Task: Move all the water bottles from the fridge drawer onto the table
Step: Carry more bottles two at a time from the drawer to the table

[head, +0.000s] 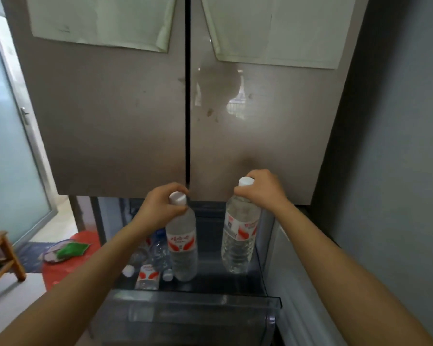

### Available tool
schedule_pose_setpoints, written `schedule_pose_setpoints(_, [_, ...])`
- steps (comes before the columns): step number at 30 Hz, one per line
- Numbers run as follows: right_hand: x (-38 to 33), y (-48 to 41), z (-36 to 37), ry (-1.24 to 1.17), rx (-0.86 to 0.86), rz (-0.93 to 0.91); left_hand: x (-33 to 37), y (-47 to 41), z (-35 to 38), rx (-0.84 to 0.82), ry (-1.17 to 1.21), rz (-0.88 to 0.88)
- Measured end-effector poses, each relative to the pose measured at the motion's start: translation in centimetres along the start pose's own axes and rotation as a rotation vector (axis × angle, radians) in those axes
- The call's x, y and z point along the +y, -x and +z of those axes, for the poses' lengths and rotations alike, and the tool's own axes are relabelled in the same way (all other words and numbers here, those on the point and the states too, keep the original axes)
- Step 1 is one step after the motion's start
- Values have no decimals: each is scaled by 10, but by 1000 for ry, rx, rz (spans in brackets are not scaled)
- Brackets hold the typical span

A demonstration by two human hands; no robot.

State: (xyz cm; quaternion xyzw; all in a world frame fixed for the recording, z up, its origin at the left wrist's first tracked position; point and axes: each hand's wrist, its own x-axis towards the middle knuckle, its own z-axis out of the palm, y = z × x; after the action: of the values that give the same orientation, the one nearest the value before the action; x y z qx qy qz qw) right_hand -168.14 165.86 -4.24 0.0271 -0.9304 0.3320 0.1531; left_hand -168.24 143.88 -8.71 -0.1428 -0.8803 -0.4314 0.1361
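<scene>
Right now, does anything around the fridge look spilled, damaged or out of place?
No spill shows. The loose bottles lie jumbled on their sides at the left end of the drawer. Brownish smudges mark the right fridge door. A red sheet with a green item lies on the floor.

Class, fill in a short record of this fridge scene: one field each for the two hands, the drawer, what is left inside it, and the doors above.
left hand: grips the left bottle at its neck, upright
right hand: grips the right bottle at its neck, upright
fridge drawer: pulled open below both bottles
remaining bottles: several lying on their sides at the drawer's left
upper doors: both shut, paper sheets stuck on them
</scene>
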Motion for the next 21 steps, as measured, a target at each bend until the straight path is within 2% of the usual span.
schedule_pose_setpoints(6, [-11,8,-26,127,-47,-76,18,11,-26,-97,-82,3])
schedule_pose_setpoints(9, [-15,17,-37,167,-47,-81,24,14,-37,-76,-109,20])
schedule_pose_setpoints(13, [-25,33,-49,123,-22,-82,33,16,-51,-69,-87,48])
schedule_pose_setpoints(21, [-64,76,-63,107,46,-25,50,39,-84,-161,38,114])
